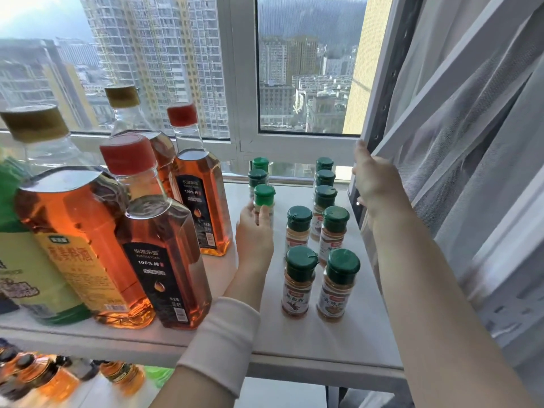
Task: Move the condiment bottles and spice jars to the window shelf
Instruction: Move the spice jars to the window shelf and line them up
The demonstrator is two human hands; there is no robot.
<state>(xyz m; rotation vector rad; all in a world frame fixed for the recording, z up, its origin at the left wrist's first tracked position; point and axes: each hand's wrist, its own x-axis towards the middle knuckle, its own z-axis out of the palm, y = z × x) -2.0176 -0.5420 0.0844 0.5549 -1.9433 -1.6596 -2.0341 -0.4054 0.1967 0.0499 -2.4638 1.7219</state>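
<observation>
My left hand (253, 234) grips a small spice jar with a bright green cap (264, 196), standing on the white window shelf (332, 334) behind two other green-capped jars (258, 172). Several darker green-capped spice jars (300, 278) stand in two rows on the right half of the shelf. Tall amber oil bottles with red caps (164, 260) and gold-capped bottles (73, 231) fill the left half. My right hand (375, 184) holds the shelf's upright post at the right edge.
A grey metal post (379, 119) and sheer white curtain (471, 142) stand at the right. The window frame (244, 113) runs behind the shelf. More bottles (44, 378) sit on a lower level at the bottom left. A green bottle (17, 260) stands far left.
</observation>
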